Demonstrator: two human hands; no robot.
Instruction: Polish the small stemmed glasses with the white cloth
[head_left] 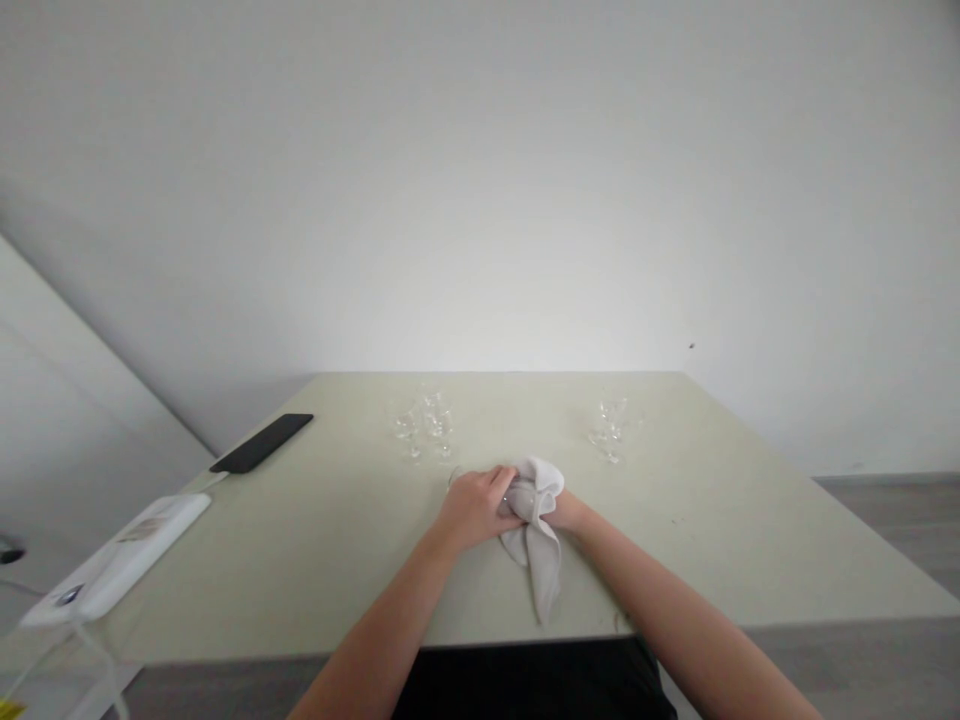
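Near the front middle of the table, my left hand (476,507) is wrapped round a clear glass (510,500) that lies sideways; its far end shows faintly beyond my fingers. A pale grey-white cloth (544,550) covers the glass's right end and hangs down in folds. My right hand (568,510) is closed on the cloth at that end, its fingers mostly hidden under the fabric. Behind my hands, a group of clear stemmed glasses (433,415) stands to the left. Further right stand more clear glasses (611,430), their exact number hard to make out.
The pale table (337,560) meets a white wall (495,200) at its back edge. On its left side lie a dark flat object (262,443) and a white box-like device (142,545) with a cable (105,660).
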